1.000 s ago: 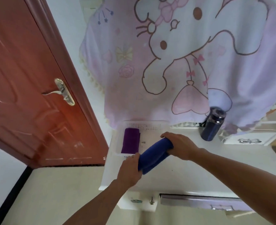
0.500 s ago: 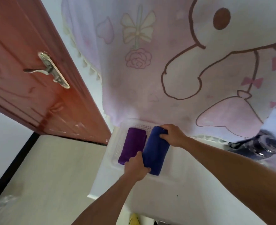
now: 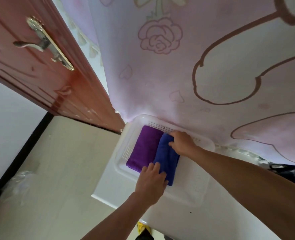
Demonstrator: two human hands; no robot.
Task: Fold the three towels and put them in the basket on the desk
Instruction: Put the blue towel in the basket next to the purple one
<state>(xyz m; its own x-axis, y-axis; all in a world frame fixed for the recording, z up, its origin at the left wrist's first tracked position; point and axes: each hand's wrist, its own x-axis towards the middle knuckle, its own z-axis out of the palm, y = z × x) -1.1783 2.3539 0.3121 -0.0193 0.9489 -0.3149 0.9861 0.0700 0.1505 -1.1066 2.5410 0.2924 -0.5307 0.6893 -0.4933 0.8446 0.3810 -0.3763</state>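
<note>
A white perforated basket [image 3: 202,172] stands at the left end of the white desk [image 3: 186,220]. Inside it a folded purple towel [image 3: 143,149] lies on the left. A folded blue towel [image 3: 167,156] lies right beside it, touching it. My left hand [image 3: 151,183] rests on the blue towel's near end with fingers spread over it. My right hand [image 3: 182,142] presses on its far end, fingers curled over the edge. No third towel is in view.
A pink cartoon-print cloth [image 3: 204,66] hangs behind the desk down to the basket's back rim. A red-brown door [image 3: 30,66] with a metal handle [image 3: 44,44] stands to the left. A dark bottle [image 3: 289,172] lies at the right edge. Beige floor [image 3: 56,170] is below.
The blue towel went from above the desk down into the basket beside the purple one. Both hands followed it down, and the view moved closer to the basket.
</note>
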